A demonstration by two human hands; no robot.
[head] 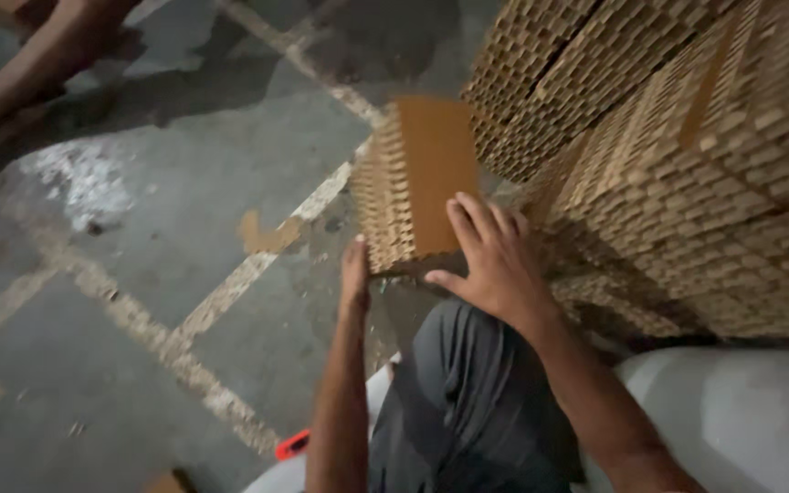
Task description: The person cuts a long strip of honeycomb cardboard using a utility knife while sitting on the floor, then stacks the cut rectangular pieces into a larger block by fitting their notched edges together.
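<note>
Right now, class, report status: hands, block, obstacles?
Left hand flat against honeycomb cardboard block; right hand on its face. Stacked blocks close right.

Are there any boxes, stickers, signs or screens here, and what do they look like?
No labels, signs or screens show.
Cardboard block: brown, flat-faced with a ribbed edge, between the left hand and right hand.
Cardboard stacks: brown ribbed piles at the right.
White bag: rounded, at the lower right.
</note>
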